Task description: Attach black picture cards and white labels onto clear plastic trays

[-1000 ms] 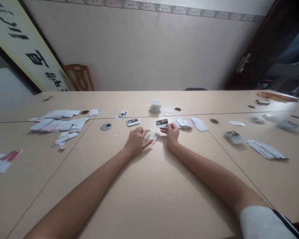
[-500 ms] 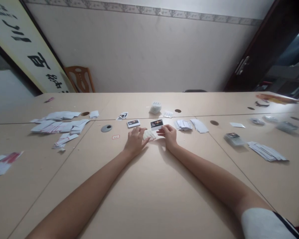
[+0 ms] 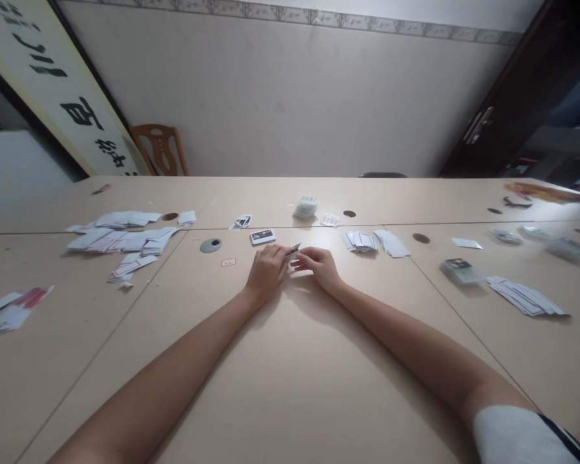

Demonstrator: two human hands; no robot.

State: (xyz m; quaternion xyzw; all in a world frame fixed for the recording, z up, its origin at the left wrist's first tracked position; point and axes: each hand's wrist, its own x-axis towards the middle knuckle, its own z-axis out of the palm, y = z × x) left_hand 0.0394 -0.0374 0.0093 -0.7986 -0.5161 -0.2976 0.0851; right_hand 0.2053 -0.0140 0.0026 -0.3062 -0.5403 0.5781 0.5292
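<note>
Our left hand (image 3: 265, 272) seems to pinch a small card (image 3: 294, 249), tilted nearly edge-on between our hands, its visible edge slanting away rightward. Our right hand (image 3: 319, 265) curls just beside it; whether those fingers grip, we cannot tell.

**Lane at 6 o'clock, clutter from 10 to 3**

Around the left hand (image 3: 267, 270) and right hand (image 3: 319, 265), with 12 at the counter's (image 3: 319, 361) far edge, a hand could pass at 6, between the forearms. Blocking: card stack (image 3: 262, 237) at 11, white pile (image 3: 306, 207) at 12, slips (image 3: 360, 242) at 2, clear box (image 3: 461, 272) at 3.
</note>
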